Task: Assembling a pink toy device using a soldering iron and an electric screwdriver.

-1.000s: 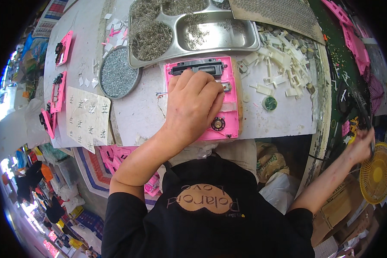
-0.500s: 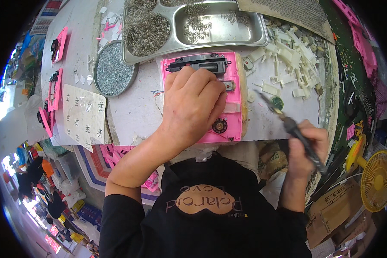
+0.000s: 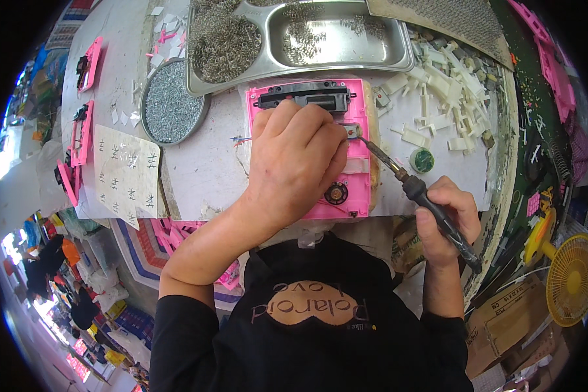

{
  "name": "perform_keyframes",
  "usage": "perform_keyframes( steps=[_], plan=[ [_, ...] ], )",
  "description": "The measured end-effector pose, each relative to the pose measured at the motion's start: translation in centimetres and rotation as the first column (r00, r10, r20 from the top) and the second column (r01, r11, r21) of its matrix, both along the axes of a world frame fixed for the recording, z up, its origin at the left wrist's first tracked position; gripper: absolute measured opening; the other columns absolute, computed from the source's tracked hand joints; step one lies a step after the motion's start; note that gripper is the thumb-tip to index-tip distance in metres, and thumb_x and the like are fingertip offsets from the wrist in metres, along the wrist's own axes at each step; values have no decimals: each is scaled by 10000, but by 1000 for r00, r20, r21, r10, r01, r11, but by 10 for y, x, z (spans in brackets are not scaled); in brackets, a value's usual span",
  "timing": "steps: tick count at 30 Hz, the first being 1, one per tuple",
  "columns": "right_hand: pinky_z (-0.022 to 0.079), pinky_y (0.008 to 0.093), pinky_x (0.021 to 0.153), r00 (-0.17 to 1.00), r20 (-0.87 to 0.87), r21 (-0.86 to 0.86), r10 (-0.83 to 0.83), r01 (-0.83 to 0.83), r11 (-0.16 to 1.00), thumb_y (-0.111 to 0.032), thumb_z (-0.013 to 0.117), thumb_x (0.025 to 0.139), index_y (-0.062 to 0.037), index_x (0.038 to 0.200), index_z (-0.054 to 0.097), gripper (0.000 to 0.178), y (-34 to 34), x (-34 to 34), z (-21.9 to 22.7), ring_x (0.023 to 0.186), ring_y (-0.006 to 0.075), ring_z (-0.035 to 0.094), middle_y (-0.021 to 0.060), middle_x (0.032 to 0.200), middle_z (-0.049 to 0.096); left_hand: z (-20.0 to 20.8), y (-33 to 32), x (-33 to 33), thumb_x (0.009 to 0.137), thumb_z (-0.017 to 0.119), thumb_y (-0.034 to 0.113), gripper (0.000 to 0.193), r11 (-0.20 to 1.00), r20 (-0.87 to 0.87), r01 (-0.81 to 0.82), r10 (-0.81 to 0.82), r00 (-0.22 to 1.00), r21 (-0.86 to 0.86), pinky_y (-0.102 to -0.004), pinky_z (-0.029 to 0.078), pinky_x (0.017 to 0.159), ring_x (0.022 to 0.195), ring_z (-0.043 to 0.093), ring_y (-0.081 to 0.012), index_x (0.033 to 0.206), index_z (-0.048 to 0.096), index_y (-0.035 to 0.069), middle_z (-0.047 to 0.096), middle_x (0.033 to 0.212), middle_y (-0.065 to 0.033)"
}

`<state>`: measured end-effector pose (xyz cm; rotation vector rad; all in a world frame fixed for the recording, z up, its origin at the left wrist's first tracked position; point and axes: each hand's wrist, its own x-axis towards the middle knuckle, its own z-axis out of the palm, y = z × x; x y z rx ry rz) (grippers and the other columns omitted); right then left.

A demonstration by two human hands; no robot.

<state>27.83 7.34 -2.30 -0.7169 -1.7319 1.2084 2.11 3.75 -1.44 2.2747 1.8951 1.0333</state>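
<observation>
Pink casings [image 3: 81, 134] lay along the far left of the bench, beside a paper sheet [image 3: 127, 173] of marks and a round dish [image 3: 172, 110] of grey screws. Behind stood a steel tray [image 3: 336, 39], its left well heaped with small metal parts.

Left of centre, the left hand [image 3: 294, 163] lay palm down over the pink shell [image 3: 356, 189] at the bench's near edge, fingers curled and pressing on it; whether they pinched a wire underneath could not be told. A black bar [image 3: 304, 97] sat across the shell's far end and a small round speaker [image 3: 336, 193] near its front.

To the right, the right hand [image 3: 445, 219] was wrapped tightly around the black handle of a soldering iron [image 3: 411, 186], whose tip reached a small part [image 3: 351, 129] on the shell just beside the left fingertips. White plastic offcuts [image 3: 438, 98] and a green tin [image 3: 423, 160] lay beyond, and a yellow fan [image 3: 571, 277] stood at the far right.

To solder well here, it seemed wise to keep the shell pinned flat, hold the tip steady on the joint only until the solder flowed, and keep the left fingertips and the plastic wall off the hot shaft.
</observation>
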Motion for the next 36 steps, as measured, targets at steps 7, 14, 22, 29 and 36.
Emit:
perform_keyframes(
  steps=[7, 14, 22, 29, 36],
  plan=[
    [392, 287, 550, 999, 47, 118, 12, -17, 993, 18, 770, 799, 18, 1056, 638, 289, 1, -4, 3, 610, 171, 534, 75, 724, 592, -1, 0, 0, 706, 807, 78, 214, 1000, -6, -1, 1, 1000, 11, -363, 409, 736, 788, 553, -234, 890, 698, 93, 619, 893, -26],
    [418, 320, 517, 983, 182, 371, 26, -93, 924, 6, 795, 760, -4, 1031, 645, 310, 7, -6, 12, 553, 232, 540, 80, 658, 583, 1, -1, 1, 718, 801, 85, 197, 1000, -16, -10, 10, 1000, -6, -366, 408, 744, 794, 553, -232, 882, 694, 103, 617, 893, -22],
    [415, 317, 514, 987, 158, 369, 5, -64, 927, 5, 793, 766, -5, 1033, 643, 307, 6, -5, 13, 546, 231, 534, 79, 654, 579, -1, 0, 1, 722, 800, 89, 199, 1000, -18, -8, 8, 1000, 0, -368, 409, 753, 807, 558, -234, 888, 692, 105, 618, 899, -23],
    [415, 312, 518, 992, 124, 353, 1, -46, 934, 12, 786, 771, 5, 1043, 632, 312, 8, -2, 13, 555, 221, 541, 80, 661, 591, 0, -2, 0, 731, 808, 94, 206, 1000, -18, -7, 7, 1000, 5, -364, 411, 757, 818, 571, -233, 902, 695, 101, 622, 909, -27],
    [427, 312, 539, 995, 99, 321, -34, 0, 947, 9, 784, 774, 11, 1038, 625, 307, 10, 4, 13, 579, 217, 555, 90, 686, 607, 11, -6, -6, 751, 795, 9, 218, 999, 33, 34, -34, 999, 6, -360, 473, 743, 813, 632, -248, 944, 717, 73, 667, 934, -53]
  ],
)
